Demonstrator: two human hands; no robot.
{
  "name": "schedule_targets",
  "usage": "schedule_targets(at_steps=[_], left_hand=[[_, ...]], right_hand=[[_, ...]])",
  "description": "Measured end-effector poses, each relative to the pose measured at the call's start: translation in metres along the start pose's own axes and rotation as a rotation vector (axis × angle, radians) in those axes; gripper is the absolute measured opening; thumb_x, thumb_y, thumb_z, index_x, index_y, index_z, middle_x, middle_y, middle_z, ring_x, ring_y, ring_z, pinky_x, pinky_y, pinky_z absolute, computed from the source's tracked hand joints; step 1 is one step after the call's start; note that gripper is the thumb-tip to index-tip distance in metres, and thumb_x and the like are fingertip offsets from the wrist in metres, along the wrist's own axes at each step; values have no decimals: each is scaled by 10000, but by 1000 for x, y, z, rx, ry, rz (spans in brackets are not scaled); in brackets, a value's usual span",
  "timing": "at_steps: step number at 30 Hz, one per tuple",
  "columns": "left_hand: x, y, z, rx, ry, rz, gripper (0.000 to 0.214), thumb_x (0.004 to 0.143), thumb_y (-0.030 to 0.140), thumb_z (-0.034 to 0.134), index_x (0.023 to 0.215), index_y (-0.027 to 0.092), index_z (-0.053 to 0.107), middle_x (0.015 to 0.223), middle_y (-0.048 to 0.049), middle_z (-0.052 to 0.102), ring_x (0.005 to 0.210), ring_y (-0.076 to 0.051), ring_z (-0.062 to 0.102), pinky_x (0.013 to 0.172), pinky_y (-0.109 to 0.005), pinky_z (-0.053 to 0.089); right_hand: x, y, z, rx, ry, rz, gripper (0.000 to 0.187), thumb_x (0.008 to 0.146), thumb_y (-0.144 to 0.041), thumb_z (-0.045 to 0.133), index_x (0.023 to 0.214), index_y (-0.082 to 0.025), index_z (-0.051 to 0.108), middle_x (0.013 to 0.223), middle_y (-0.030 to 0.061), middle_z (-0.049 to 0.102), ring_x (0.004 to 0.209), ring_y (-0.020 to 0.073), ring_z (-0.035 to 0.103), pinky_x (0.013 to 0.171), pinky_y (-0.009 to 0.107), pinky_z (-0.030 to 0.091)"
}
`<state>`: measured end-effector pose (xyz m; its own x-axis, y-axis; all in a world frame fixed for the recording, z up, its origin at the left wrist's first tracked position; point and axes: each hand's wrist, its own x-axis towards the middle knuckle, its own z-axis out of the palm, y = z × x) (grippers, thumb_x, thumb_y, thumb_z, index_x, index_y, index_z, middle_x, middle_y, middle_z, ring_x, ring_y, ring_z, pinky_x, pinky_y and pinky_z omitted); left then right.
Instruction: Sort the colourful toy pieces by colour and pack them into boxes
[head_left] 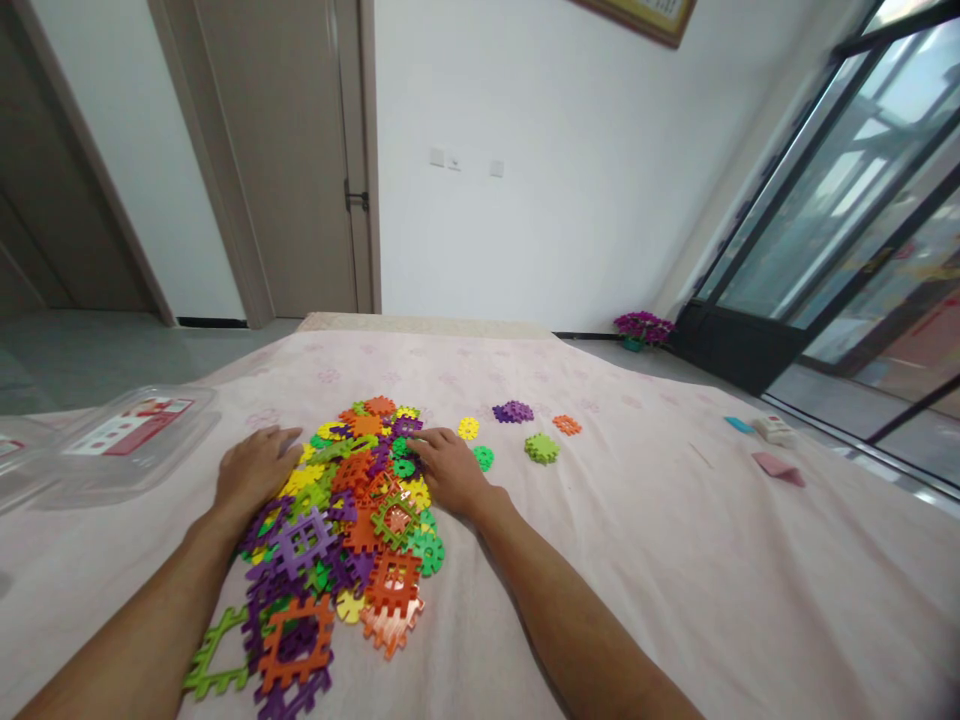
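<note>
A heap of plastic interlocking pieces [352,500] in orange, purple, yellow and green lies on the pink cloth, some square with open centres, others round and notched. At the heap's left edge is my left hand [259,465], open, its fingers reaching onto the yellow pieces. My right hand [450,472] rests at the right edge, fingertips by a purple piece [407,427] and small green round pieces [403,467]. Its fingers look loosely stretched, with nothing visibly held; their undersides are hidden. Near the wrist lie a yellow round piece [469,428] and a green round piece [484,458].
Right of the heap sit purple pieces [514,411], an orange piece [568,425] and stacked lime-green pieces [541,448]. A clear plastic box [127,450] stands left. Farther right are a blue item [739,425], a white item [774,430] and a pink item [778,468].
</note>
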<state>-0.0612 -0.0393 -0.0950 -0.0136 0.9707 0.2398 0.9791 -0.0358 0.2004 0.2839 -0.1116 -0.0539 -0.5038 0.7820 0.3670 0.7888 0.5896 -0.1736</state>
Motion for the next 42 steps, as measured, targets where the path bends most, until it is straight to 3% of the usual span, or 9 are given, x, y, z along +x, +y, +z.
schedule_targets(at_steps=[4,9,15,20,24,28,33,38,42], left_hand=[[0,2,-2,5,-17,-5,573,954,478,322,1375,247,635,1470,-135,568,1353,-332,513,1120,-491,377],[-1,2,-3,6,-16,-8,578,957,481,313,1382,249,628,1473,-133,566,1364,-317,505,1125,-481,372],[0,2,-3,4,-21,1,577,948,480,319,1366,243,640,1459,-131,580,1358,-321,512,1117,-477,382],[-1,3,-6,-2,-21,1,575,949,471,318,1367,240,639,1458,-143,577,1357,-323,514,1109,-489,389],[-3,4,-6,-16,-6,1,567,939,476,341,1355,244,649,1441,-133,594,1343,-327,528,1109,-484,392],[-3,3,-7,-22,-9,-4,573,936,480,346,1356,240,653,1463,-138,579,1355,-335,517,1121,-496,379],[-3,2,-6,-23,-11,12,588,934,487,337,1361,229,648,1469,-141,575,1365,-328,509,1127,-480,377],[-3,1,-5,-19,-2,11,582,936,490,336,1356,235,648,1467,-128,580,1369,-309,508,1135,-458,373],[-3,2,-6,-9,-9,13,589,938,486,327,1363,230,645,1464,-137,579,1366,-311,510,1129,-460,380]], right_hand=[[3,2,6,-2,-43,12,477,974,-194,490,1449,-203,533,1492,83,544,1310,219,494,1138,376,357],[0,1,0,-22,8,119,255,930,-241,585,1161,-213,692,1265,68,672,1160,227,563,1014,361,423],[-1,-6,-5,-84,-13,184,128,930,-274,611,1018,-201,670,1032,66,704,1017,217,586,878,321,422],[1,-11,-8,-166,-75,243,192,1013,-317,514,1000,-197,663,998,85,719,948,219,618,820,315,411],[-3,-7,-14,-173,-37,397,288,1076,-320,376,1056,-218,644,994,72,725,918,198,635,779,293,391],[-10,8,-21,-155,25,572,304,1083,-357,370,1104,-228,644,1014,62,724,927,188,638,746,274,370],[-22,29,-28,-164,105,676,297,1063,-345,415,1090,-212,678,993,66,736,912,194,637,752,283,373],[-32,35,-33,-208,201,567,274,1005,-291,505,907,-193,740,962,109,730,964,243,616,865,342,407],[-27,21,-24,27,249,326,189,958,-228,569,1026,-212,745,1050,77,745,1031,232,618,972,363,430]])
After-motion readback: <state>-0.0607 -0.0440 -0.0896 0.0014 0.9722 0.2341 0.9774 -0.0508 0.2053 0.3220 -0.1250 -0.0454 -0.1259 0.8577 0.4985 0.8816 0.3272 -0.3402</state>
